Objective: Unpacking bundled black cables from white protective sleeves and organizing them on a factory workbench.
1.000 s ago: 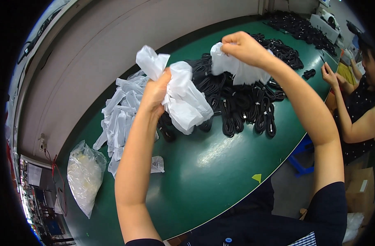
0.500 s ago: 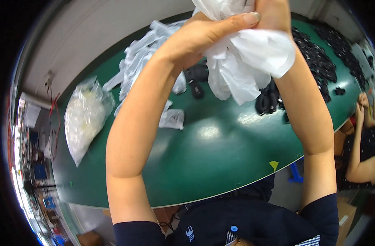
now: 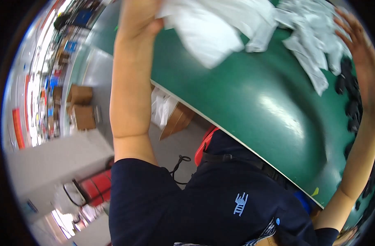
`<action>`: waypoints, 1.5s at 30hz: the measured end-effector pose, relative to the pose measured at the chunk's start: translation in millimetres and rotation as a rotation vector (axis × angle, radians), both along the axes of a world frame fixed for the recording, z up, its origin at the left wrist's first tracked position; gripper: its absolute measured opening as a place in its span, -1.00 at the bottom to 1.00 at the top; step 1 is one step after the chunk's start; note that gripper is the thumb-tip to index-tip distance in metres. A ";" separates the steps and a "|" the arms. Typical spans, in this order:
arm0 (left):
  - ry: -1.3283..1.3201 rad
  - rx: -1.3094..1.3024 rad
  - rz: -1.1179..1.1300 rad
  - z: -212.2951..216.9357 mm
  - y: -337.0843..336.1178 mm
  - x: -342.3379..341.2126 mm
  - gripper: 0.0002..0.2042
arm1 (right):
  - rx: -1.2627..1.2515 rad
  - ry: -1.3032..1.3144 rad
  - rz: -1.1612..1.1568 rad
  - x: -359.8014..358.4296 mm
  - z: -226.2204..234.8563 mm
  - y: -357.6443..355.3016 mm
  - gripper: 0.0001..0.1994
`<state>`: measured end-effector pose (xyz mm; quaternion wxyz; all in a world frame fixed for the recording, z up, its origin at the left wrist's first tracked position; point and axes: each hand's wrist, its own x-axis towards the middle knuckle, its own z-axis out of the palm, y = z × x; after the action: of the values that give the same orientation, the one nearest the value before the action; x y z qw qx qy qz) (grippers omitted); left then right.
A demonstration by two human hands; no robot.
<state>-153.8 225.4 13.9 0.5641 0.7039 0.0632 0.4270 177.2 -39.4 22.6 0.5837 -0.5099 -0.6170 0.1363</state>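
The white bag (image 3: 206, 35) spreads at 12 o'clock, beside the left hand (image 3: 140, 12) at 11; blur and the frame edge mean I cannot tell its grip. At 2, the right hand's (image 3: 362, 51) fingers stand apart near the bag pile (image 3: 308, 35). Such thin film probably handles best with a light, even pinch, lifted clear. Black cables (image 3: 352, 108) at 3 crowd the pile and could snag it; the green table (image 3: 236, 94) lies beneath.

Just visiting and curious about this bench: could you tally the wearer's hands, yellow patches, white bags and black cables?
Wearer's hands, left hand and right hand: 2
Yellow patch: 1
Total: 3
White bags and black cables overlap too much to count.
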 end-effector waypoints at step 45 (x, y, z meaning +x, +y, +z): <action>0.402 -0.072 0.306 -431.6 -98.0 88.7 -0.76 | -0.913 -1.071 -1.071 58.8 -110.1 -65.6 -0.56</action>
<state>-65.1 127.3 -417.7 0.4935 0.7365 0.2950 0.3564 236.0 -105.0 -87.5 -0.0589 -0.9091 -0.3713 -0.1795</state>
